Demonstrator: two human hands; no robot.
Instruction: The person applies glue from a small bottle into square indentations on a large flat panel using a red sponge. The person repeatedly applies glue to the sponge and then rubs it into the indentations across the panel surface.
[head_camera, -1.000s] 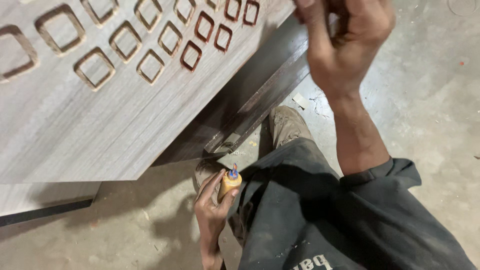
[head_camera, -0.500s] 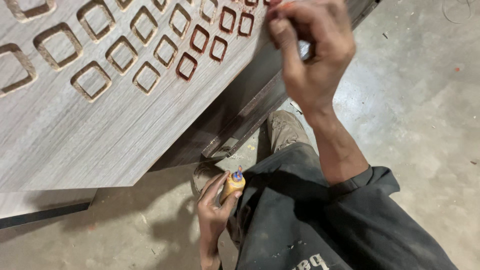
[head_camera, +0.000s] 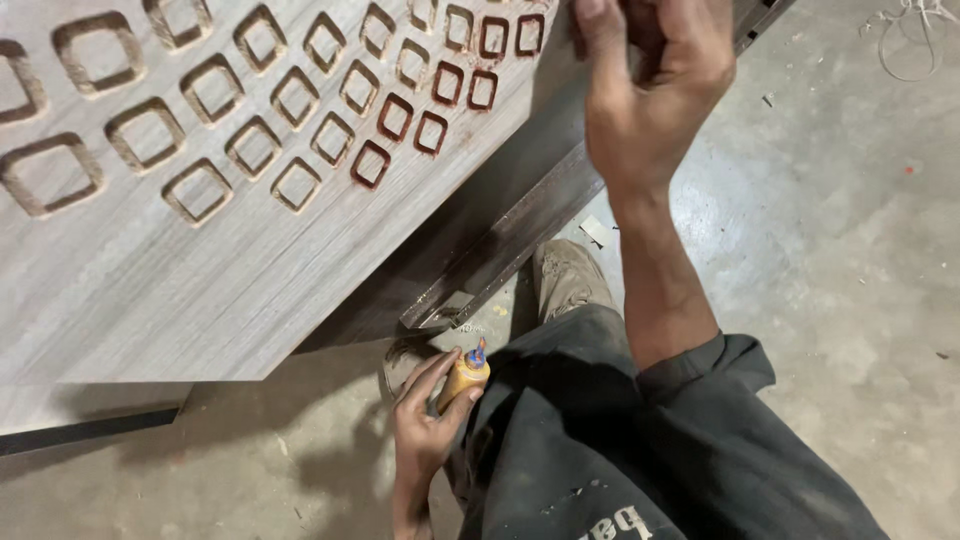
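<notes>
I see my left hand (head_camera: 428, 425) low in the frame, fingers wrapped around a small yellow-orange bottle (head_camera: 461, 378). The bottle's long axis runs from lower left to upper right, and its blue nozzle (head_camera: 477, 354) points up and to the right, toward the underside of the panel (head_camera: 200, 270). The bottle sits just beside my dark sleeve, above the concrete floor (head_camera: 850, 290), near the panel's lower corner. I cannot make out any label on it; its body reads as plain yellow-orange, partly covered by my fingers.

My right hand (head_camera: 650, 80) is raised at the top of the frame, against the panel's right edge. Its fingers are curled inward, narrow, but the pictures do not show whether they pinch anything, so I cannot tell what, if anything, it holds.

The panel is a grey wood-grain board that fills the upper left, tilted so its right edge runs diagonally down toward the left. Rows of square grooves are cut into its face. Those nearest the right edge (head_camera: 432, 132) show a reddish-brown colour in the groove, while the ones farther left (head_camera: 205, 190) are bare pale wood. A dark rail (head_camera: 500, 250) runs along under the panel's right edge, ending in a metal-looking corner just above the bottle.

A small pale scrap (head_camera: 594, 230) lies on the floor beside my knee, and a loop of thin wire (head_camera: 905, 40) lies at the top right corner.
</notes>
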